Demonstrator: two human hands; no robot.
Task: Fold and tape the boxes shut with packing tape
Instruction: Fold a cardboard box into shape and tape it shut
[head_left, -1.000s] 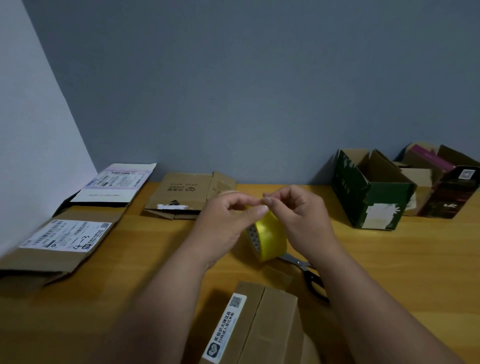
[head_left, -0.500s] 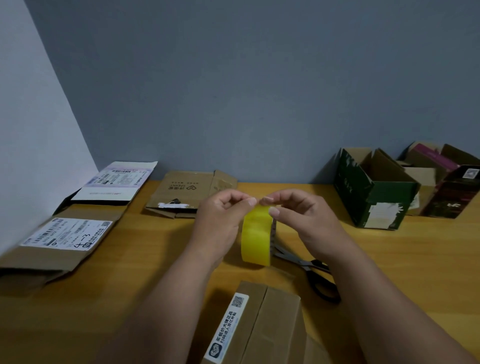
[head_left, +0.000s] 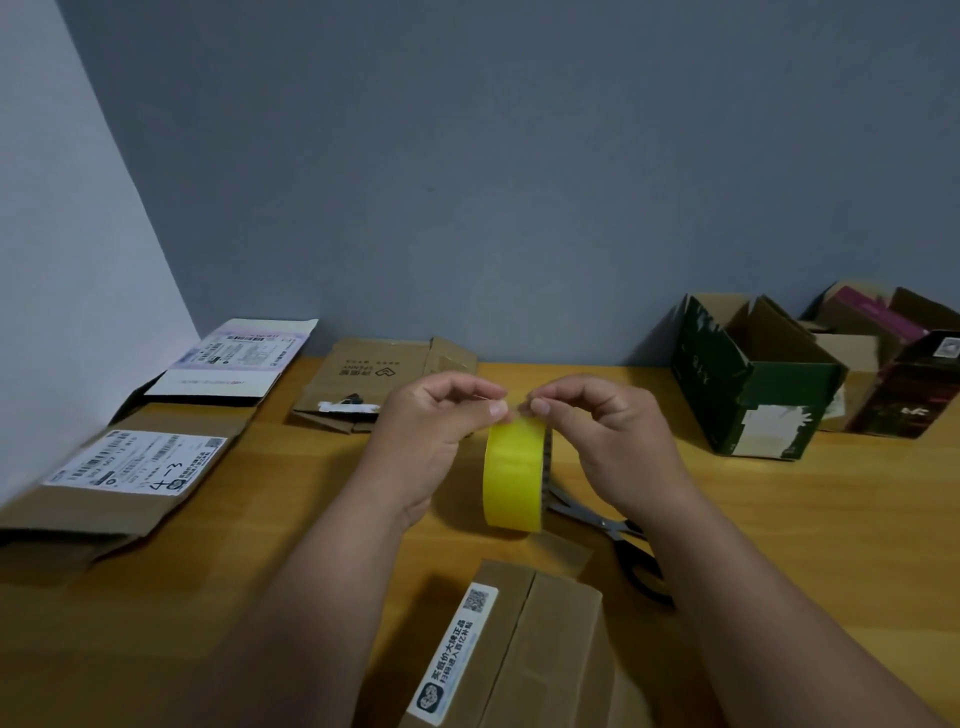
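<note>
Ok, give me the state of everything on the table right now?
Tape roll: upright on edge, held at the top by both hands.
Left hand: pinching the roll.
Right hand: pinching the roll.
Brown box: flaps folded, untaped.
Scissors: lying on table.
Green box: open.

Both hands are pinching the top of the yellow tape roll (head_left: 514, 475), the left hand (head_left: 434, 441) and right hand (head_left: 615, 441) meeting fingertip to fingertip. A folded brown box (head_left: 524, 654) is lying nearest on the counter (head_left: 260, 519), with scissors (head_left: 618, 545) beside it.
</note>
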